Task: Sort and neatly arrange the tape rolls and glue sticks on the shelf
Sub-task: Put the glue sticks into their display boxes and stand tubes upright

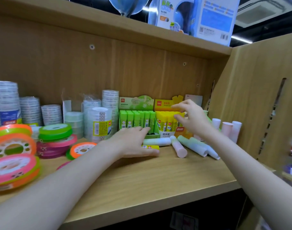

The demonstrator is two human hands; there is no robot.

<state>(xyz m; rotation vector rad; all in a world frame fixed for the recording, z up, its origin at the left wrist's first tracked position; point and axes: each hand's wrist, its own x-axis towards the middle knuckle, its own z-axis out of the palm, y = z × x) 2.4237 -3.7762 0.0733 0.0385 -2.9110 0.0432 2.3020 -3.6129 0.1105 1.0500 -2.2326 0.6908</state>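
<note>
my left hand (133, 143) lies flat, fingers straight over a small yellow glue stick (151, 147) just in front of the green display box (138, 121), right hand (191, 119) spread and empty above the yellow box (167, 122), and one careless nudge could send the loose pastel sticks (191, 146) rolling off the shelf (158, 180).

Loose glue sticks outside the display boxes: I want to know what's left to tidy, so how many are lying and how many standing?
Lying pastel sticks: 4
Lying small yellow stick: 1
Standing pastel sticks: 3
Total: 8 in plain view; the arm may hide more.
</note>
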